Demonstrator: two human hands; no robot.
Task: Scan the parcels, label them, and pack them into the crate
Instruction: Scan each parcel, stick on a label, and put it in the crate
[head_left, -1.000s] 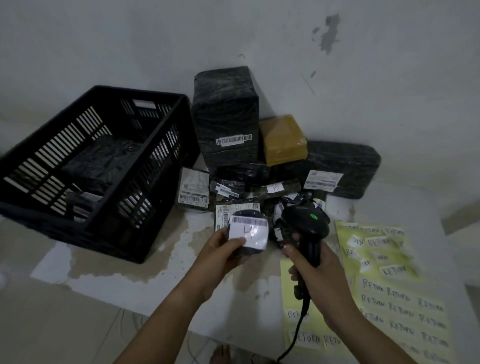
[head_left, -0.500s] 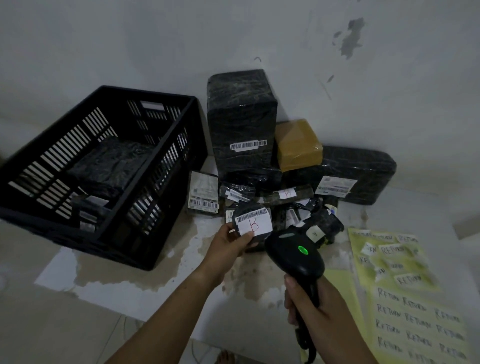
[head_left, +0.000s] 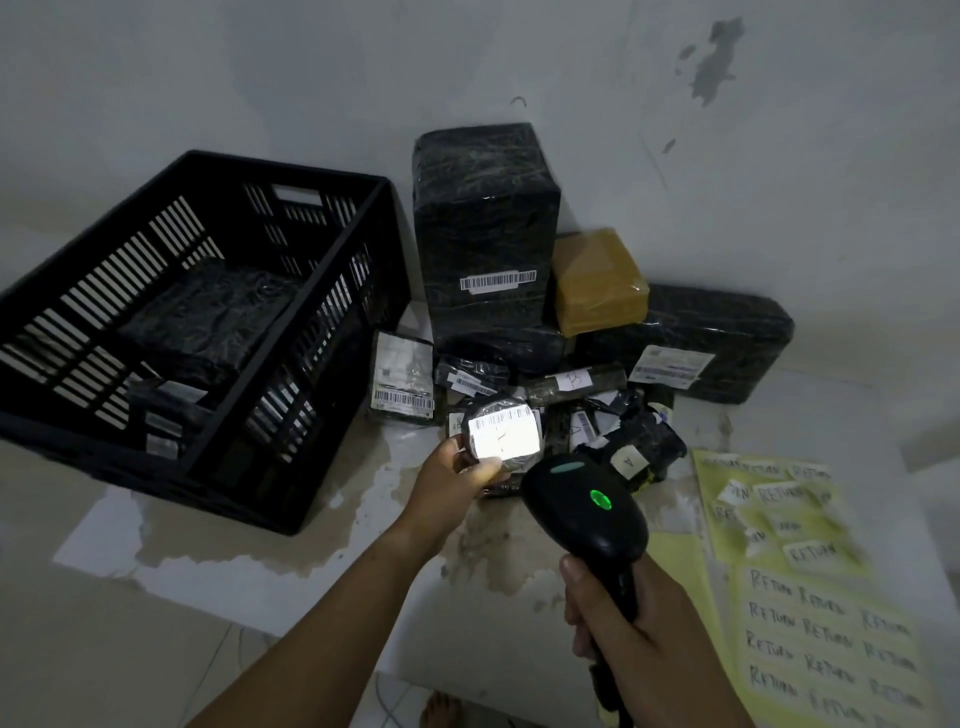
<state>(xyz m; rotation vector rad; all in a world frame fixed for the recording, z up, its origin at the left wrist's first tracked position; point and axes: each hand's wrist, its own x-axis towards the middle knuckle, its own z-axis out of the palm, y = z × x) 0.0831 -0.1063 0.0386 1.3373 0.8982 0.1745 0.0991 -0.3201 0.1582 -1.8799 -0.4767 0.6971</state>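
My left hand (head_left: 451, 480) holds a small round black parcel (head_left: 501, 432) with a white barcode label, which glows bright under the scanner light. My right hand (head_left: 631, 621) grips the handle of a black barcode scanner (head_left: 587, 506); its green light is on and its head points at the parcel. The black slatted crate (head_left: 332, 332) stands at the left with black wrapped parcels (head_left: 208, 312) inside. A pile of black parcels (head_left: 613, 415) lies behind the held one.
A tall black parcel (head_left: 485, 234), a brown parcel (head_left: 597, 280) and a long black parcel (head_left: 727, 338) lean against the wall. Yellow sheets of "RETURN" stickers (head_left: 810, 597) lie at the right. The table's front edge runs under my arms.
The scanner has drawn back from the parcel and now points at its label, which has lit up bright white. My left hand tilted the parcel toward the scanner.
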